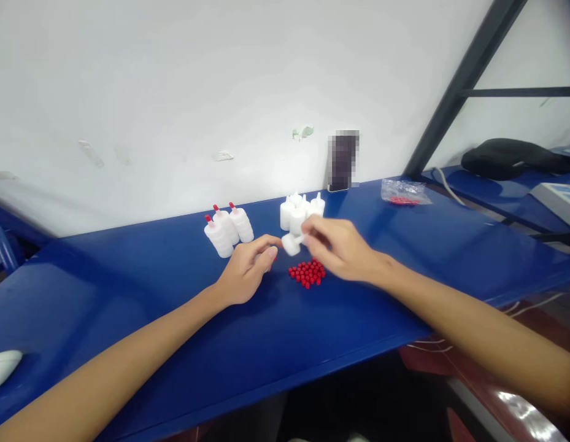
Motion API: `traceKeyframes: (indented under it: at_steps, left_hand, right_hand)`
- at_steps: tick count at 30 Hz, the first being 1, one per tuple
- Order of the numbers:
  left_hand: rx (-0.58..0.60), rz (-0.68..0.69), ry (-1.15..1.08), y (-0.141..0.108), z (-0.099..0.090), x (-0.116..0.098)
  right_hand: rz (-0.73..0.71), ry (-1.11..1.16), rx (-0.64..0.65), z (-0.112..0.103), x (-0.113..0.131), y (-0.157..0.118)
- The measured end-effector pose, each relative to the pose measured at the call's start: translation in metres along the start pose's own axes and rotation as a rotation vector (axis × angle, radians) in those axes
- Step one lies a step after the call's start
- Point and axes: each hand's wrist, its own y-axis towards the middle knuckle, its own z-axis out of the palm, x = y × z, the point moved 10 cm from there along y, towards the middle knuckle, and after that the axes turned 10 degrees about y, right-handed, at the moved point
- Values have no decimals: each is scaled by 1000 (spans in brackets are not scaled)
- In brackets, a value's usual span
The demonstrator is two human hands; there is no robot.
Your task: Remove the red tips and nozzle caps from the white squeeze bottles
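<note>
My right hand (337, 248) pinches a small white bottle (291, 245) by its thin nozzle, the body tilted toward the left. My left hand (248, 269) is closed, its index fingertip close to that bottle; a bit of red shows by the thumb, probably a red cap. Below and between the hands lies a cluster of small red caps (307, 274). Behind them stand several white bottles with bare nozzles (297, 218), partly hidden by my right hand. Farther left, several white bottles with red tips (241, 224) stand together.
A phone (343, 161) leans on the wall at the back of the blue table (174, 362). A clear bag with red pieces (404, 195) lies at the back right. A white object (3, 368) sits at the left edge. A dark metal frame (450, 98) rises at the right.
</note>
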Motion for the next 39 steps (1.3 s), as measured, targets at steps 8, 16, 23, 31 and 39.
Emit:
traceKeyframes:
  at_steps: [8, 16, 23, 31, 39]
  left_hand:
    - [-50, -76, 13, -3, -4, 7]
    - [36, -19, -124, -3, 4, 11]
    - [135, 218, -49, -11, 16, -14]
    - [88, 231, 10, -8, 12, -21]
    - [-1, 378, 180, -15, 9, -31]
  right_hand:
    - [279, -296, -64, -24, -54, 3]
    - [235, -217, -74, -17, -43, 1]
    - [-133, -120, 213, 37, 16, -2]
    - [-96, -45, 300, 42, 15, -1]
    - [48, 298, 237, 19, -5, 3]
